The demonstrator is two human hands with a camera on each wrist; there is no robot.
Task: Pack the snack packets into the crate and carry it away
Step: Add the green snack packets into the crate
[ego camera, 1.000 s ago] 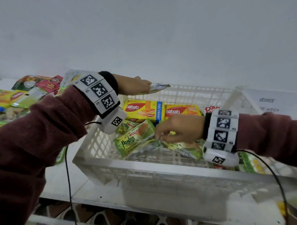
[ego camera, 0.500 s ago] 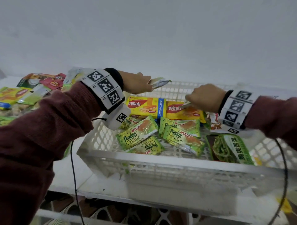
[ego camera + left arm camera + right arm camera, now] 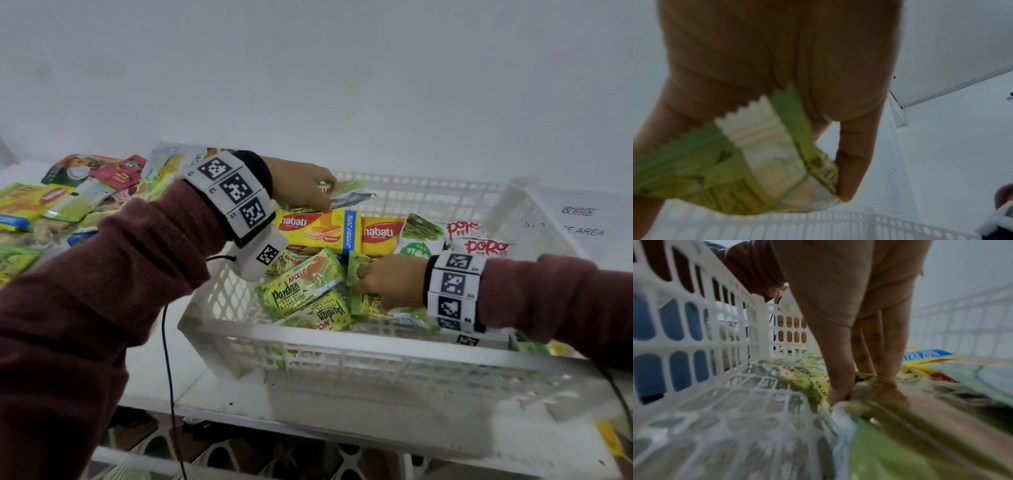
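Note:
A white slotted crate point(image 3: 342, 346) stands on the white shelf and holds several packets: two yellow Nabati wafer packs point(image 3: 318, 231), green Pandan cake packets point(image 3: 298, 287), a green-bean bag point(image 3: 419, 236) and red-and-white packets point(image 3: 479, 240). My left hand point(image 3: 301, 186) hovers over the crate's back left corner and grips a green packet point(image 3: 346, 193), seen close up as a green packet point(image 3: 760, 162) in the left wrist view. My right hand point(image 3: 387, 282) is down inside the crate, pinching a green Pandan packet point(image 3: 869, 395) lying among the others.
More snack packets point(image 3: 68, 195) lie heaped on the shelf left of the crate. A sheet with printed text point(image 3: 579, 222) lies right of it. The wall point(image 3: 308, 85) rises just behind. A black cable point(image 3: 168, 359) hangs from my left wrist past the shelf's front edge.
My right hand rose to the crate's back half a second ago, and now it is down among the green packets again. A green-bean bag now lies by the wafer packs. My left hand keeps its packet.

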